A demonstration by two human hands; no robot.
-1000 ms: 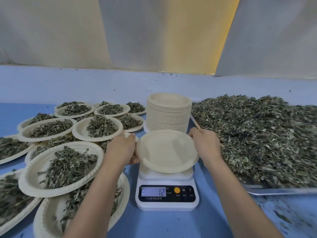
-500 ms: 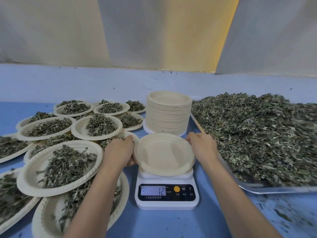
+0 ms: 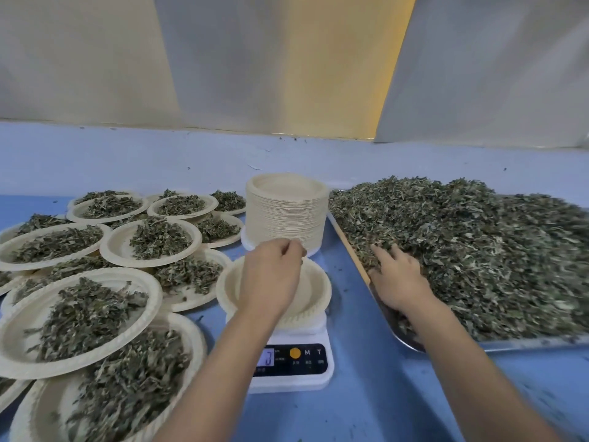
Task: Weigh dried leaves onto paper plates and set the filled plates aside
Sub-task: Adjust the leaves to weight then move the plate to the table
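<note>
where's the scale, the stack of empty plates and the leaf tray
scale [image 3: 288, 382], head view, white front edge of its body
stack of empty plates [image 3: 287, 224], head view, ribbed side of the stack
leaf tray [image 3: 510, 346], head view, bare metal near rim

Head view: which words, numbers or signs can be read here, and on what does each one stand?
"M": on the scale, black panel, beside the orange button.
"T": right of the "M".
display: half hidden behind the left forearm; the one digit showing is blurred, perhaps "3".
Small print under the buttons: too small to read.
</note>
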